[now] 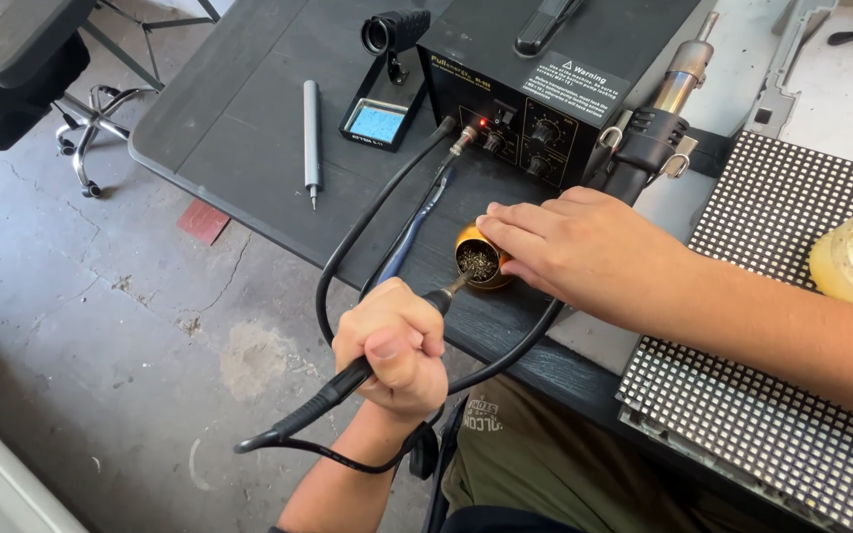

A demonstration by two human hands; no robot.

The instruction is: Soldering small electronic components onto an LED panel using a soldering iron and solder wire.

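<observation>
Seen from the head camera, the left hand (394, 347) is fisted, its grip clamped round the black handle of a soldering iron (367, 363). The iron's tip is pushed into the wire wool of a brass tip cleaner (479, 259), a small gold-coloured pot tilted on its side near the front edge of the dark tabletop (239, 109). The right hand (575, 247) lies over the pot from the right, fingers curled against its rim and back; this grip steadies the pot without fully enclosing it.

The iron's black cable (367, 222) loops from the handle up to a black soldering station (535, 89) standing just behind the pot, one red light lit on its front. A hot-air handpiece (659, 118) rests in a cradle on the station's right side. Left of the station sits an iron stand with a blue sponge (377, 121), and further left a grey pen-shaped tool (312, 138) lies on the tabletop. An LED matrix panel (772, 326) lies under the right forearm.
</observation>
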